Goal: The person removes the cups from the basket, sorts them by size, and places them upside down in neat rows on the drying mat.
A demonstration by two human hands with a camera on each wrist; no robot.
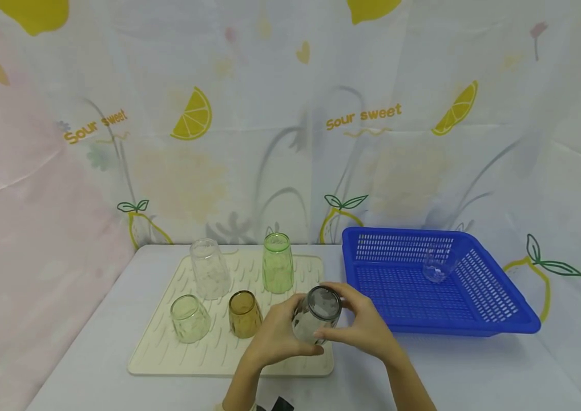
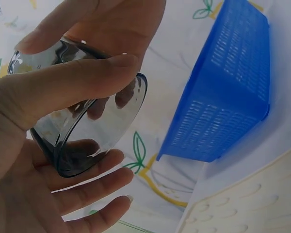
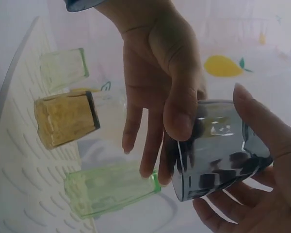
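Both hands hold a grey tinted glass (image 1: 324,305) above the right front part of a cream drying mat (image 1: 203,365). My left hand (image 1: 280,332) grips its left side, thumb in front. My right hand (image 1: 361,326) grips the other side, its thumb across the glass's lower front. In the right wrist view, the grey glass (image 3: 216,145) is tilted between the two hands. Standing on the mat are an amber glass (image 1: 245,319), a short pale green glass (image 1: 191,322), a tall clear glass (image 1: 211,274) and a tall green glass (image 1: 277,268).
A blue plastic basket (image 1: 444,327) stands on the white table (image 1: 90,354) to the right, with a clear glass (image 1: 435,268) inside at its right. A printed cloth (image 1: 280,171) hangs behind. A small black object (image 1: 282,405) shows at the bottom edge.
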